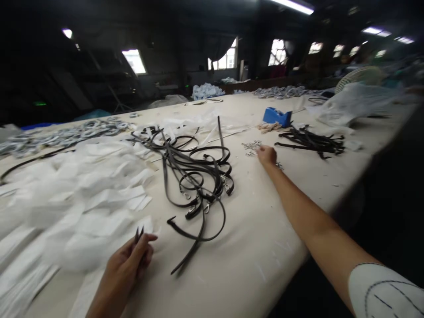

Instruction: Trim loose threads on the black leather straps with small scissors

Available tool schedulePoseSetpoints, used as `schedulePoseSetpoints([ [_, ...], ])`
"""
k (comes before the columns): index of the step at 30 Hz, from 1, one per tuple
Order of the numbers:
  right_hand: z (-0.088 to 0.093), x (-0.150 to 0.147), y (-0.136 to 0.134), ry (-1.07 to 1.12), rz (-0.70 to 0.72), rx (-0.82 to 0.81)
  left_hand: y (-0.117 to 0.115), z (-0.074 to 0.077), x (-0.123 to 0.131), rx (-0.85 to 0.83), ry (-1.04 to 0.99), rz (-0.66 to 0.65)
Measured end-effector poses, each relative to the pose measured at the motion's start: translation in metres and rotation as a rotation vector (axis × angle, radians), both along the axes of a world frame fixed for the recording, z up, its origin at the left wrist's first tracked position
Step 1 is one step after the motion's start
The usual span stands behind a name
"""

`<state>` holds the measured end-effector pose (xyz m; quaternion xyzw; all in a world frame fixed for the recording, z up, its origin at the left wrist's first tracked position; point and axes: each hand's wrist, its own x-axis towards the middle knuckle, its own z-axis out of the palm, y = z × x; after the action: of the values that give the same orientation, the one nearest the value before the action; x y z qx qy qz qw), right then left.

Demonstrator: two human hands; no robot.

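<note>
At the lower left, my left hand (132,258) is closed around a small pair of thread snips (139,233), whose two dark blade tips stick up slightly apart. My right arm is stretched far forward over the table. The fingers of my right hand (266,154) are drawn together at a small pile of silvery metal pieces (251,145); whatever is between them is hidden. Between my hands lies a tangle of black straps (198,172), some with metal snap hooks (207,207) on their ends.
White thin wrapping sheets (89,198) cover the table's left side. Beyond my right hand are a blue tape dispenser (276,116), a bundle of short black straps (309,140) and a clear plastic bag (354,104). The table (238,260) drops off along its right edge.
</note>
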<state>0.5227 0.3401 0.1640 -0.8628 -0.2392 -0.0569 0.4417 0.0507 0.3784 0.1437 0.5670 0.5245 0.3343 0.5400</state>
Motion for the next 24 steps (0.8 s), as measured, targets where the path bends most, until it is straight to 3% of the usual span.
schedulePoseSetpoints([
  [4,0.015,-0.042,0.008,-0.105,0.231,0.084,0.002,0.008,0.000,-0.049,-0.056,-0.028],
  [6,0.021,-0.079,0.007,-0.100,0.457,0.085,0.004,0.008,-0.004,-0.028,-0.090,-0.022],
  [9,0.027,-0.142,-0.002,-0.116,0.913,0.129,0.006,0.006,-0.008,0.005,-0.151,-0.010],
  [11,0.027,-0.178,-0.008,-0.187,1.110,0.200,0.006,0.005,-0.009,0.016,-0.190,0.002],
  [13,0.022,-0.204,-0.012,-0.266,1.238,0.157,0.007,0.006,-0.010,0.012,-0.223,0.015],
  [16,0.008,-0.224,-0.012,-0.436,1.297,-0.089,0.006,0.007,-0.011,-0.003,-0.259,0.035],
  [19,-0.007,-0.230,-0.006,-0.588,1.228,-0.303,0.005,0.009,-0.011,-0.018,-0.274,0.012],
  [24,-0.015,-0.237,0.000,-0.728,1.132,-0.394,0.001,0.010,-0.010,-0.029,-0.236,-0.061],
])
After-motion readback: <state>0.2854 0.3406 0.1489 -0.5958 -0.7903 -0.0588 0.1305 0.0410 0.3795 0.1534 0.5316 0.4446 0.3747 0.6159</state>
